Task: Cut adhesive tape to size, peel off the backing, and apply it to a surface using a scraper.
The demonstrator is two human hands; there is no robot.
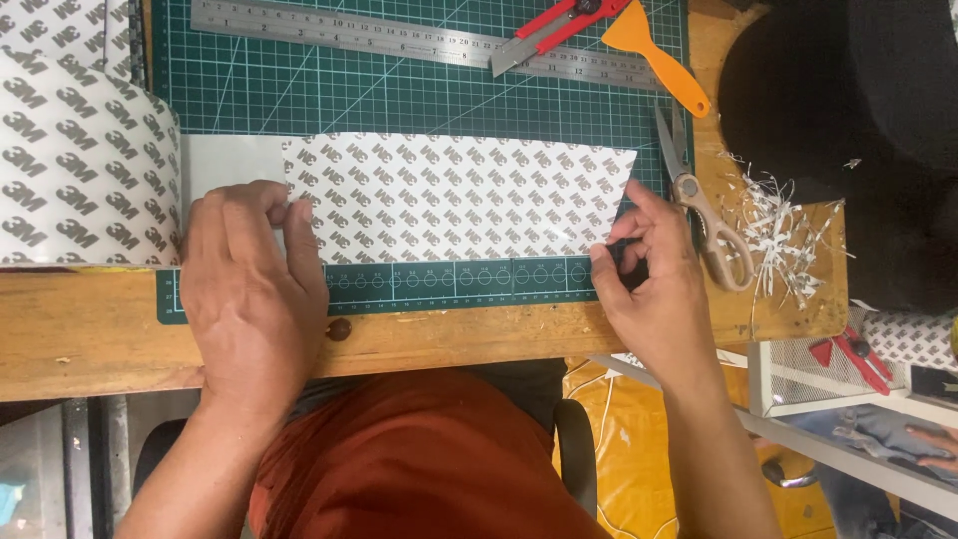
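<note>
Both hands (254, 289) on patterned sheet (459, 195) (white-grey)

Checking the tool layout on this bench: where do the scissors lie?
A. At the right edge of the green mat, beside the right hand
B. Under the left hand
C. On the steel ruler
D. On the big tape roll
A: the scissors lie at the green mat's right edge, just beyond the right hand.

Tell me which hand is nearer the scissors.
Right. The right hand pinches the patterned sheet's corner just beside the scissors; the left hand presses the sheet's far end.
</note>
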